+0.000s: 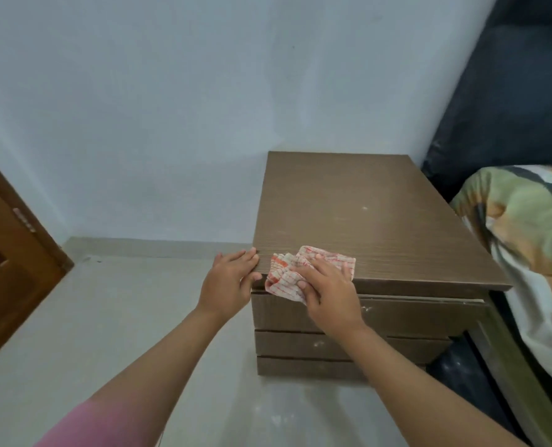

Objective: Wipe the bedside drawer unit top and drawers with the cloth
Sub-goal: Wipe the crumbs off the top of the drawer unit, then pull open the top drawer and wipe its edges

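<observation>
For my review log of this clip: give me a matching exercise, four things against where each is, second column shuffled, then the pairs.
1. cloth
2. left hand
3. right hand
4. door

A. far left of the picture
B. pressing on the cloth
C. front left corner of the unit top
D. at the unit's left edge, beside the cloth

Pairs: 1-C, 2-D, 3-B, 4-A

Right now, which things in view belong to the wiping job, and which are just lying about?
Job:
- cloth, under the right hand
- drawer unit, dusty top and drawer fronts
- left hand, on the unit's left front corner

Just there:
- bedding
- wooden door
- dark headboard
</observation>
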`<state>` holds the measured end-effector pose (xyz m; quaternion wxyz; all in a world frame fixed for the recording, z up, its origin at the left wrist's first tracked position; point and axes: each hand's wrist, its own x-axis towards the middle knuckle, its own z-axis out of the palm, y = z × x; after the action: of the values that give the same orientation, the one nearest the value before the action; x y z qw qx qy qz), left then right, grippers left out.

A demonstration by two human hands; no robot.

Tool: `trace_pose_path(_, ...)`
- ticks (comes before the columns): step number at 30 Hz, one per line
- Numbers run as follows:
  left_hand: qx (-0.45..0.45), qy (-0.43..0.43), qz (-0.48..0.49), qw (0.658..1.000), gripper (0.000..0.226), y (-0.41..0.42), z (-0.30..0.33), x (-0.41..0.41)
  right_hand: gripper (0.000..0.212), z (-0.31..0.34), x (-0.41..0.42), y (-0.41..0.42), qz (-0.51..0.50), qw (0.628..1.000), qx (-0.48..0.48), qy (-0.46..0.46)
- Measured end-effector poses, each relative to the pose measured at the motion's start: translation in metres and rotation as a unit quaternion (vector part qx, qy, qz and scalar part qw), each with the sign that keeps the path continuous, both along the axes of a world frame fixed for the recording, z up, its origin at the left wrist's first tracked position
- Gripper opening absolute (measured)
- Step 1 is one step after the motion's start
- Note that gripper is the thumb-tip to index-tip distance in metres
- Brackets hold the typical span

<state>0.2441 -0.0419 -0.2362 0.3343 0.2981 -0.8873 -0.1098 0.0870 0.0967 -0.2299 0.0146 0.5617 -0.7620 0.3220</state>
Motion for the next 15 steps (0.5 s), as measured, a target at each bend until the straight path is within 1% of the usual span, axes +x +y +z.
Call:
trace_pose_path(2,-0.025,0.028,0.0,0.999,0.031,0.001,-0.003,-0.002,0.039,-0.007,-0.001,-0.002,0.002,0.999,-0.021,0.026)
trace_pose_path(5,-0.031,0.069,0.005,0.997,0.027,0.005,-0.006,-0.003,0.038,-0.015,-0.003,-0.006,-0.011,0.997,-0.06,0.056)
trace_pose_path(8,-0.049,0.1,-0.014,0.994,0.017,0.006,-0.006,-0.001,0.032,-0.02,-0.005,-0.007,-0.01,0.995,-0.074,0.071)
trace_pose_path(10,-0.037,0.119,-0.006,0.992,0.013,0.011,-0.006,-0.002,0.032,-0.02,-0.004,-0.006,-0.006,0.995,-0.073,0.07)
trace_pose_path(12,0.0,0.136,0.009,0.991,0.009,0.017,-0.005,-0.003,0.032,-0.016,-0.003,-0.004,-0.002,0.996,-0.062,0.056)
trace_pose_path(14,0.001,0.124,0.0,0.992,0.002,0.021,-0.001,-0.001,0.032,-0.012,-0.003,-0.003,0.008,0.998,-0.045,0.039)
trace_pose_path(15,-0.007,0.112,-0.004,0.994,0.003,0.02,0.002,-0.001,0.032,-0.009,-0.004,-0.002,0.012,0.999,-0.039,0.032)
